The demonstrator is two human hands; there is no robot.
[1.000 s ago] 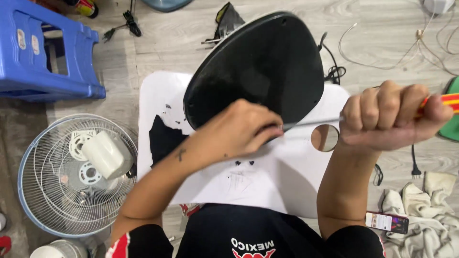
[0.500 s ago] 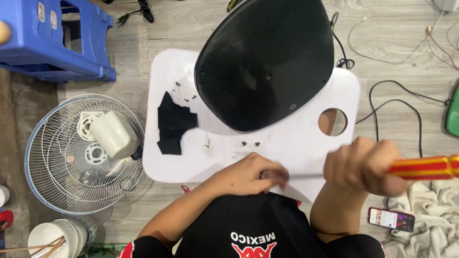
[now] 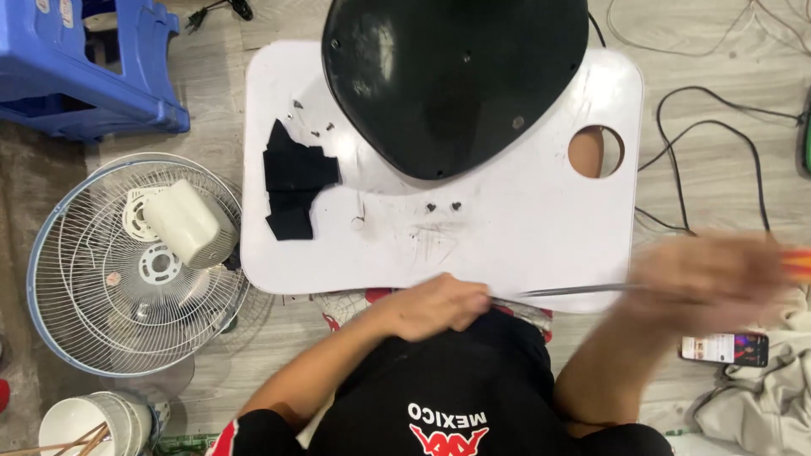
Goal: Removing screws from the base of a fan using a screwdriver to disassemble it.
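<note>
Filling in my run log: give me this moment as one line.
left hand: at white table near edge, by tool tip | right hand: blurred, grips screwdriver | black cover: on table

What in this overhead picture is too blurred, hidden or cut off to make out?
- Right hand: motion blur hides its grip on the screwdriver.
- Screwdriver tip: hidden behind the left hand.
- Black cover: top cut off by the frame edge.
- Small screws on the white tray: too small to tell their type.
</note>
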